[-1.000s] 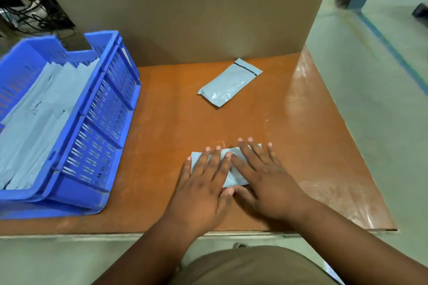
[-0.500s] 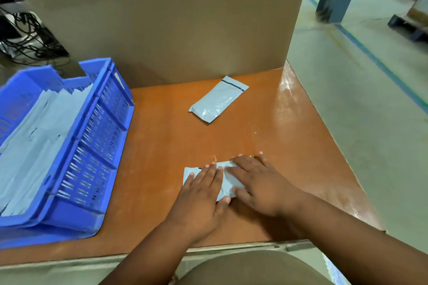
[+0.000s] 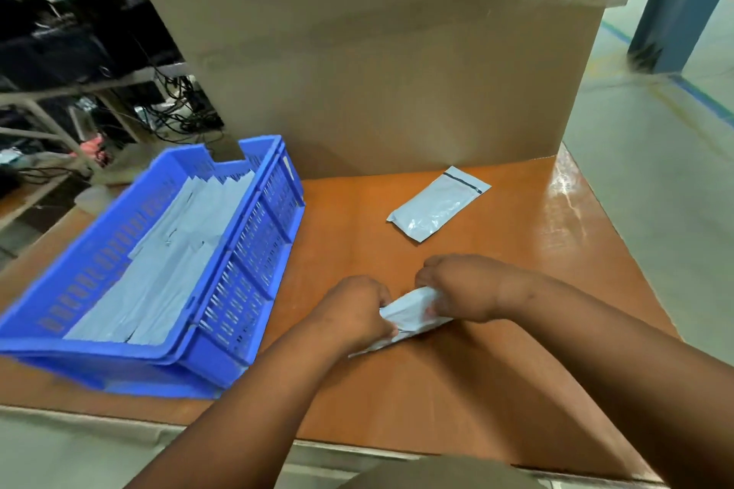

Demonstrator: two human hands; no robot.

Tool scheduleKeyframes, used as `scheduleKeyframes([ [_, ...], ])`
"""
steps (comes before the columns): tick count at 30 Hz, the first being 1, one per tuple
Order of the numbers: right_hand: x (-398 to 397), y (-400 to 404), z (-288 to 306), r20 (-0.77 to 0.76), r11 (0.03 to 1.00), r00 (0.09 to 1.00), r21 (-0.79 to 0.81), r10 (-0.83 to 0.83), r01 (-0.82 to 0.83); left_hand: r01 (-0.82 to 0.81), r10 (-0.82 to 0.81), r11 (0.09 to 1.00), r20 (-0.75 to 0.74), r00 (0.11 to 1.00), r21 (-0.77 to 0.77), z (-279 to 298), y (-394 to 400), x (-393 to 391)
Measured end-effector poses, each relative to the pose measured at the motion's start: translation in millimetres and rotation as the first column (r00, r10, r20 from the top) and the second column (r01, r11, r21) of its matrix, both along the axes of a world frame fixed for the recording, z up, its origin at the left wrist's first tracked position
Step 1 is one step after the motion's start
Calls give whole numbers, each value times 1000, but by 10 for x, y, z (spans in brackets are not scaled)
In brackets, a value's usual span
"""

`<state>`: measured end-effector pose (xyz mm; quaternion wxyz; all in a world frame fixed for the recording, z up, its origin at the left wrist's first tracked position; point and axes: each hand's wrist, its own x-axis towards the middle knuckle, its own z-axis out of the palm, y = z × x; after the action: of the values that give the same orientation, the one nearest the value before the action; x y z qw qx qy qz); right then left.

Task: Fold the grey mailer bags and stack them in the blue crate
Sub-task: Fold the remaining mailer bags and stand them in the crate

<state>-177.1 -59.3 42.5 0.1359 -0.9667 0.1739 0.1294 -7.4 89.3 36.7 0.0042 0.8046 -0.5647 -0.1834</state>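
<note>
Both hands now lift a folded mailer [image 3: 409,312] off the table [image 3: 516,250], where a second ago they lay flat on it, palms down, pressing the fold. The left hand [image 3: 353,310] curls its fingers round the bag's near left end; the right hand [image 3: 460,290] pinches the far right end, fingers bunched over the grey plastic. The bag's far edge is raised and its lower corner seems still to touch the wood near the table's front. The pressing looks finished, so the fold is probably done and the carry to the crate [image 3: 167,262] comes next. The crate sits at the left of the table, already lined with overlapping grey bags, well apart from the hands. A second mailer [image 3: 439,208], flat with a dark strip at its far end, lies untouched nearer the cardboard wall [image 3: 377,71] and likely waits its turn. The view has also tilted up since then, showing more of the cardboard and the cables behind the crate.
</note>
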Motion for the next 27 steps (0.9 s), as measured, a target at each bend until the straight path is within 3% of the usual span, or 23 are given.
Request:
scheduleKeyframes([
  [4, 359, -62, 538, 55, 996, 995, 20, 88, -89, -123, 126, 991, 51, 991, -56, 527, 247, 291],
  [9, 1143, -2, 1374, 103, 959, 957, -120, 271, -258, -323, 325, 915, -32, 945, -242, 1303, 604, 662],
  [15, 2249, 392, 2243, 186, 848, 867, -379, 463, -371, -450, 517, 814, 105, 849, -367, 2066, 1112, 1281],
  [20, 3102, 968, 2476, 86, 707, 810, -546, 581, -449, -561, 625, 763, 143, 768, -319, 2189, 1529, 1812],
  [23, 3549, 1171, 2323, -24, 679, 798, -511, 602, -527, -624, 662, 738, 97, 743, -258, 1963, 1728, 2127],
  [27, 4000, 1326, 1893, -237, 699, 789, -367, 568, -614, -629, 622, 776, -117, 775, -40, 1549, 1725, 2327],
])
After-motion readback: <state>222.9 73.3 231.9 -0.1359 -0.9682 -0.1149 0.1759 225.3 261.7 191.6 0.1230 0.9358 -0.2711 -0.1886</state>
